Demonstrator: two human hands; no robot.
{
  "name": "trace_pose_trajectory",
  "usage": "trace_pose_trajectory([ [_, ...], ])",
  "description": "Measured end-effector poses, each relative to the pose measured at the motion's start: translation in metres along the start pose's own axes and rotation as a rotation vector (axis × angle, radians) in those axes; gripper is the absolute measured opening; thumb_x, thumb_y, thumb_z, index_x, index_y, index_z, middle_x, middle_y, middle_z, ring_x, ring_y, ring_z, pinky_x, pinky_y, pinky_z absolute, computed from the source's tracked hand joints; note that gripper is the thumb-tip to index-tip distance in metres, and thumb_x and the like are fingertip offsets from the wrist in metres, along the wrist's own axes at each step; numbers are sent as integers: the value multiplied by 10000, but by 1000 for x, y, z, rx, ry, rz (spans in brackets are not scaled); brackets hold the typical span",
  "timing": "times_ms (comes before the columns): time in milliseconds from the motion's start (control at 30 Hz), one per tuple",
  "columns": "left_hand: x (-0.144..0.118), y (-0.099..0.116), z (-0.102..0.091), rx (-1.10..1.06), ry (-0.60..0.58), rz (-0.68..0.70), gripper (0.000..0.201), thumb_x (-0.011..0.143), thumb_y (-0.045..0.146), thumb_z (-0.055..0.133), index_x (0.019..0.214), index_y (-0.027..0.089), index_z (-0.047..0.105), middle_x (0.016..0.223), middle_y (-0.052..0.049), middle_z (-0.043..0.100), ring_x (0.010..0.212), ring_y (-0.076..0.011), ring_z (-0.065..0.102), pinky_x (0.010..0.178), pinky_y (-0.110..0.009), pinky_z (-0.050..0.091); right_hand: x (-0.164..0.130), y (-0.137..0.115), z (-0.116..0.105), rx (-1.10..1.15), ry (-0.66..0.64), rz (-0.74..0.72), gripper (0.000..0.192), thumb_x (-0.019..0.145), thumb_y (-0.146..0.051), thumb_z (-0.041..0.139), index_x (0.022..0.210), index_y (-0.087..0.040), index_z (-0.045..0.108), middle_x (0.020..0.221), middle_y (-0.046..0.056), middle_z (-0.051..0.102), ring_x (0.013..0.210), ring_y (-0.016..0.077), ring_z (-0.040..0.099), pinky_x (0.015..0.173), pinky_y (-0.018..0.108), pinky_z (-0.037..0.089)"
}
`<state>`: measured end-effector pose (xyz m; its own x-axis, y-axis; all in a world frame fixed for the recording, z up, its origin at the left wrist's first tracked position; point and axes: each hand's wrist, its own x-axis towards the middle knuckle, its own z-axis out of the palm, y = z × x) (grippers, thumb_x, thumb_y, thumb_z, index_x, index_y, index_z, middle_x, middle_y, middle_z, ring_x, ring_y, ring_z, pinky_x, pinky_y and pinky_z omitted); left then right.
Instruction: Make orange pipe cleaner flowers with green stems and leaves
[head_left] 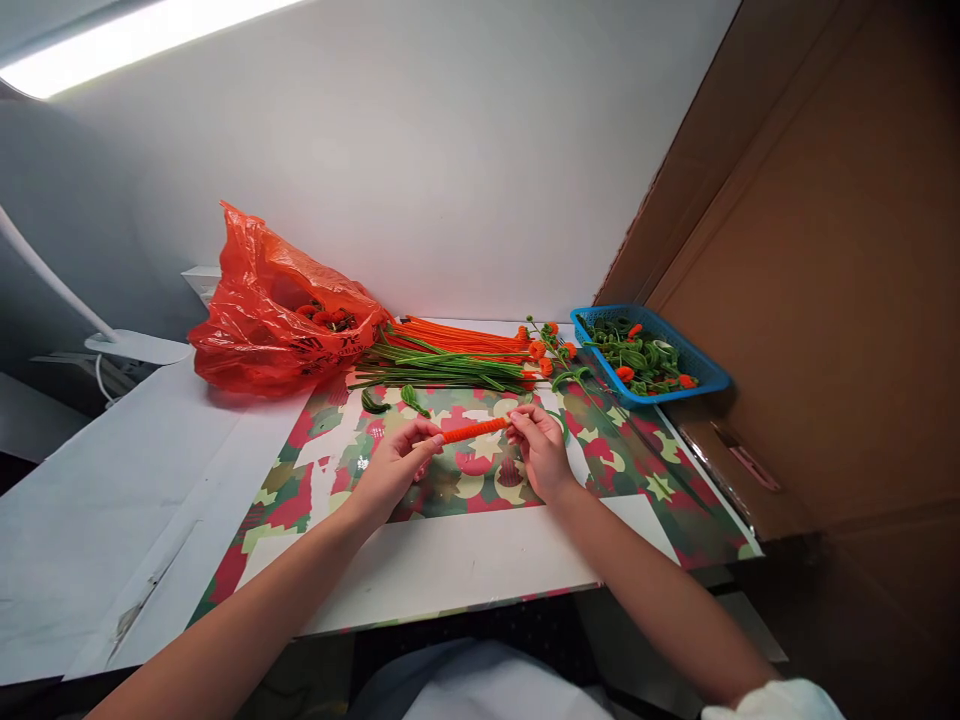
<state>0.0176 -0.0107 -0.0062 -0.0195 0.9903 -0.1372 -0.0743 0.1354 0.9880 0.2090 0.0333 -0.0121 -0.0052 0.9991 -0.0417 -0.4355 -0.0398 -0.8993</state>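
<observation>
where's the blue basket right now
In the head view, the blue basket sits at the table's far right, against the cardboard wall, just right of the pile of orange and green stems.

White table (112,500) under patterned sheet (645,470), orange bag (277,310)

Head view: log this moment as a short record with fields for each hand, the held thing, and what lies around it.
left hand: left hand pinches one end of the orange pipe cleaner
right hand: right hand pinches the other end
held thing: level, above the patterned mat
behind: pile of green and orange stems
far left: orange plastic bag
far right: blue basket with green and orange pieces
surface: white table
</observation>
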Motion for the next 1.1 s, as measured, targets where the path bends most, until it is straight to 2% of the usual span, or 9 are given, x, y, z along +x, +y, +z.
trace_pose_trajectory([
  [167, 1, -1, -2, 50, 30, 56, 402, 650, 481, 784, 847, 161, 640, 643, 35, 562, 504, -57, 415, 453, -168, 340, 1, -5, -2, 2, 14, -14, 221, 595, -337, 756, 702, -190, 630, 600, -45, 580, 546, 75, 517, 519, 198, 424],
  [433, 0, 0, -3, 141, 5, 88, 431, 621, 527, 789, 808, 151, 692, 681, -20, 651, 538, -103, 529, 499, -218, 451, -1, -3, -1, -41, -56, -8, 281, 557, -382, 815, 683, -183, 661, 565, -40, 591, 505, 79, 518, 492, 210, 449],
  [767, 0, -2, -1, 178, -36, 94, 384, 649, 503, 760, 770, 151, 667, 686, -20, 665, 537, -115, 579, 499, -217, 476, -6, 6, 0, -119, -140, 23, 285, 575, -394, 821, 688, -173, 682, 614, -15, 649, 466, 77, 544, 482, 219, 464],
  [933, -3, -3, 3, 202, -55, 58, 401, 652, 517, 746, 774, 149, 646, 638, -17, 644, 520, -132, 584, 432, -207, 442, -10, 9, 2, -155, -179, 36, 294, 580, -401, 823, 685, -166, 679, 559, -18, 627, 463, 93, 561, 442, 206, 442],
  [1100, -5, -5, 6, 163, -95, 56, 381, 685, 518, 730, 775, 166, 614, 659, -9, 636, 556, -132, 582, 485, -228, 471, -16, 9, 7, -167, -214, 40, 301, 574, -421, 824, 664, -177, 672, 528, -29, 598, 450, 100, 548, 389, 203, 415],
])
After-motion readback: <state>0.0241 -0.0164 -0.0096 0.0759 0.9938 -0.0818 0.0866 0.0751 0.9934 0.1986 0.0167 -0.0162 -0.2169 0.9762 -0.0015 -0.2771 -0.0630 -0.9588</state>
